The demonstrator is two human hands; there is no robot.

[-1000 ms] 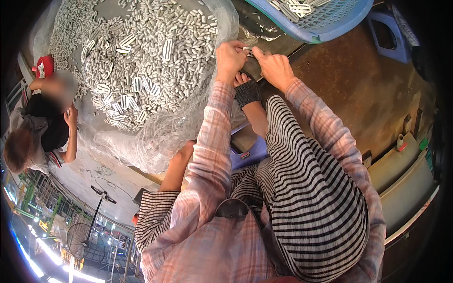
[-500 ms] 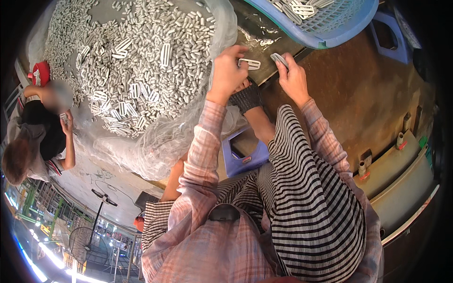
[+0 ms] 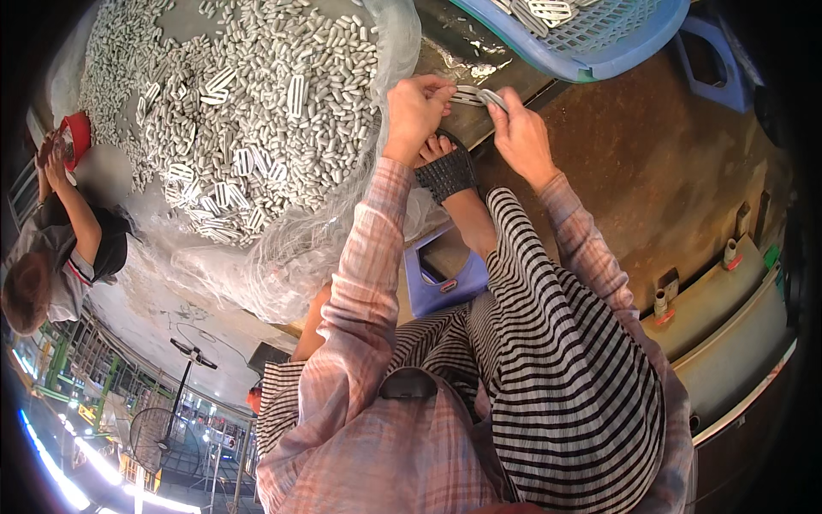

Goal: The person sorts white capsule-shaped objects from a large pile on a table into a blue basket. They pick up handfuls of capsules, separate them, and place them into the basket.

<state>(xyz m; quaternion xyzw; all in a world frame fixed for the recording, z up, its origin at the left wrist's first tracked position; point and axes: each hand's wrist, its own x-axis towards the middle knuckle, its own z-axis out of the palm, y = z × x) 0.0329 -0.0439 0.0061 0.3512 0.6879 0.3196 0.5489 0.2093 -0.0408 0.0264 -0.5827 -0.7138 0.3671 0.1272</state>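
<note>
My left hand (image 3: 417, 117) pinches one end of a pale, flat slotted piece (image 3: 466, 95) with rounded ends. Its other end meets a similar piece (image 3: 491, 99) gripped between the thumb and fingers of my right hand (image 3: 521, 140). Whether that grip holds one piece or a small stack, I cannot make out. Both hands are above my sandalled foot (image 3: 445, 171), in front of the blue plastic basket (image 3: 591, 68), where more slotted pieces (image 3: 548, 10) lie. To the left spreads a big heap of small grey pellets (image 3: 282, 111) with several slotted pieces (image 3: 297, 96) scattered on it.
Clear plastic sheeting (image 3: 282, 283) borders the heap. A purple-blue stool (image 3: 441, 295) stands by my legs, and another blue stool (image 3: 715, 68) is at far right. At left, a co-worker (image 3: 64, 231) reaches to a red bowl (image 3: 77, 140). Curved metal panels (image 3: 728, 343) lie at right.
My hands have come closer together, bringing the slotted pieces end to end. The co-worker's hands have moved up to the red bowl.
</note>
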